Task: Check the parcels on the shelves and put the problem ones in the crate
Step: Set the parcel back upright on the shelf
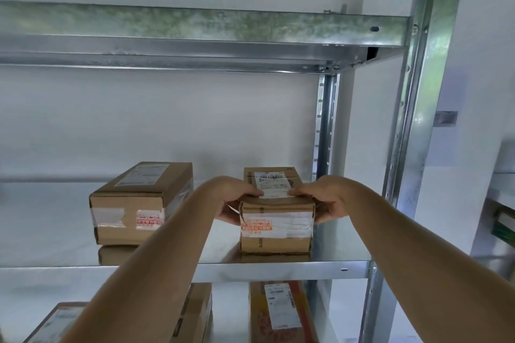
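A second cardboard parcel (140, 203) sat to the left on the galvanised shelf (278, 270), apart from the one being handled, with bare shelf between them and behind. A steel upright (324, 125) stood close at the right rear corner. The small taped parcel (276, 220) rested near the shelf's front edge, the left hand (232, 203) and right hand (326, 200) gripping its opposite sides, thumbs on top by its label (274, 186). More parcels lay on the shelf below.

Both bare forearms reach forward toward twelve o'clock, the left hand (232, 201) and right hand (320, 201) facing each other, thumbs on top, fingers curled gripping a cardboard parcel (276, 227) between them.
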Demonstrator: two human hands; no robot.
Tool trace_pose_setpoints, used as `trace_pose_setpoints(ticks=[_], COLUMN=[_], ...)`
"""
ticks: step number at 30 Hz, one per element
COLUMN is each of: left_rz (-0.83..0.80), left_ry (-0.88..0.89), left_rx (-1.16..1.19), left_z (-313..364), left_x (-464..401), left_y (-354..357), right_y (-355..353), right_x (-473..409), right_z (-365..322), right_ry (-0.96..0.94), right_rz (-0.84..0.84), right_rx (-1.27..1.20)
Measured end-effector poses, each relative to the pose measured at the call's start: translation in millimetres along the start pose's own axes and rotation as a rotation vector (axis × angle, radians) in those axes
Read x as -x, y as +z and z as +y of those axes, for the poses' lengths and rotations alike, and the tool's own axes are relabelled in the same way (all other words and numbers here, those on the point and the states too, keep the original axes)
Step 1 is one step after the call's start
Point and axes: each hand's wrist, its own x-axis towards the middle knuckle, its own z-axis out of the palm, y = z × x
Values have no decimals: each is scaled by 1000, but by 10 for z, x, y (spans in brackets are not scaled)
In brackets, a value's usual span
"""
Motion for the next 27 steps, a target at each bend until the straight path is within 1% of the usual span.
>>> trace_pose_setpoints(ticks=[3, 6, 8, 10, 12, 14, 18, 22, 27], left_rz=[27, 36, 1, -55, -62, -22, -72, 23, 28], left_ry=[64, 125, 153, 166, 196, 208, 138, 81, 145], left_rx=[37, 58, 156, 291, 309, 275, 211, 120, 140], left_z=[-81, -109, -112, -115, -112, -125, -117, -100, -21], left_x=[68, 170, 221, 287, 345, 337, 349, 276, 297], left_y=[9, 25, 56, 115, 177, 202, 187, 110, 4], right_y=[16, 32, 10, -18, -63, -88, -66, 14, 75], right_x=[50, 120, 159, 263, 333, 360, 396, 384, 344], right_z=[145, 287, 320, 264, 170, 66, -90, -186, -213], right_ry=[-32, -2, 1, -51, -117, -189, -234, -242, -216], right_rz=[32, 21, -3, -35, -1, 64, 142, 162, 99], right_rx=[-52, -148, -226, -258, -220, -159, 4, 66, 88])
